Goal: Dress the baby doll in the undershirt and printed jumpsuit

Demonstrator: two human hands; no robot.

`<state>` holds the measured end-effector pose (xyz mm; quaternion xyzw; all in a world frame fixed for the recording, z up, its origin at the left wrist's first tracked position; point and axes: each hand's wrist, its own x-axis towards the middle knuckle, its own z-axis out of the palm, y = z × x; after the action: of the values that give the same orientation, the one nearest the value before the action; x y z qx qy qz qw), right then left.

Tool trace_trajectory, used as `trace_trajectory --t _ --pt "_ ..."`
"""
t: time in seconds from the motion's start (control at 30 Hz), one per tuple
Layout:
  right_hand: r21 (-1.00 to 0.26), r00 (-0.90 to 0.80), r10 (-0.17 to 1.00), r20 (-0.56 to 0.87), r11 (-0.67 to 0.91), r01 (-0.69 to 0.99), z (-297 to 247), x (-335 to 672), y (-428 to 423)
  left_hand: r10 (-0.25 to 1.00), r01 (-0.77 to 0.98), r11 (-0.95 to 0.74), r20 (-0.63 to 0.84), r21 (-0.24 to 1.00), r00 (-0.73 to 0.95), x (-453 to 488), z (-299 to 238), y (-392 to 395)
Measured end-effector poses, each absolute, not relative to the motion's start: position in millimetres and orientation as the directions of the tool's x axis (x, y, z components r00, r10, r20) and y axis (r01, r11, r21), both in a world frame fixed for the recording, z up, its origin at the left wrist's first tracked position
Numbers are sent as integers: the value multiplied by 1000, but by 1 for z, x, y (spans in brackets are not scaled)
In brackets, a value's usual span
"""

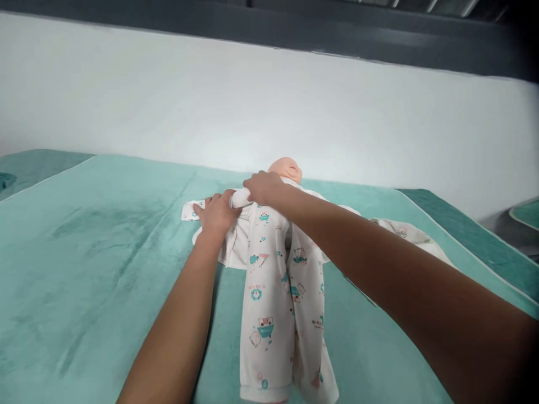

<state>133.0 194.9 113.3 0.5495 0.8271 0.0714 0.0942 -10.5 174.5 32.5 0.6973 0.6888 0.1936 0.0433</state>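
A baby doll lies on its back on a teal blanket, head toward the far wall. It wears a white printed sleepsuit whose legs stretch toward me. My left hand lies on the suit's left sleeve, fingers curled around the fabric near the doll's shoulder. My right hand is closed on the bunched white sleeve cloth at the doll's chest, just below its chin. The doll's arms are hidden under the cloth and my hands.
Another white printed cloth lies on the blanket to the right of the doll. A white wall stands behind. A darker green mat borders the right edge, and another teal pad shows at far right.
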Motion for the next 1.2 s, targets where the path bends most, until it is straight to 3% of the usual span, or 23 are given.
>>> trace_trajectory --t 0.4,0.57,0.73,0.83,0.9,0.97,1.07,1.2 --pt "259 -270 962 -50 273 926 139 162 179 977 921 30 184 389 -109 -12 33 176" --pt "258 -266 964 -7 258 931 140 169 182 982 934 56 152 352 -116 -12 31 178" --pt "231 -315 948 45 297 927 123 166 183 933 931 48 317 362 -171 -11 31 174" --pt "194 -342 939 37 329 924 108 152 185 901 955 -118 435 270 -11 -9 31 173" --pt "178 -355 935 19 346 921 100 140 188 897 948 -241 421 208 135 -8 30 174" --pt "169 -372 928 4 366 915 96 131 188 908 946 -259 383 194 170 -8 28 176" --pt "99 -413 909 63 406 909 99 130 184 926 964 -166 369 207 80 -10 27 178" --pt "-128 -380 863 334 440 889 99 165 169 924 973 -88 382 215 -1 -11 27 176"
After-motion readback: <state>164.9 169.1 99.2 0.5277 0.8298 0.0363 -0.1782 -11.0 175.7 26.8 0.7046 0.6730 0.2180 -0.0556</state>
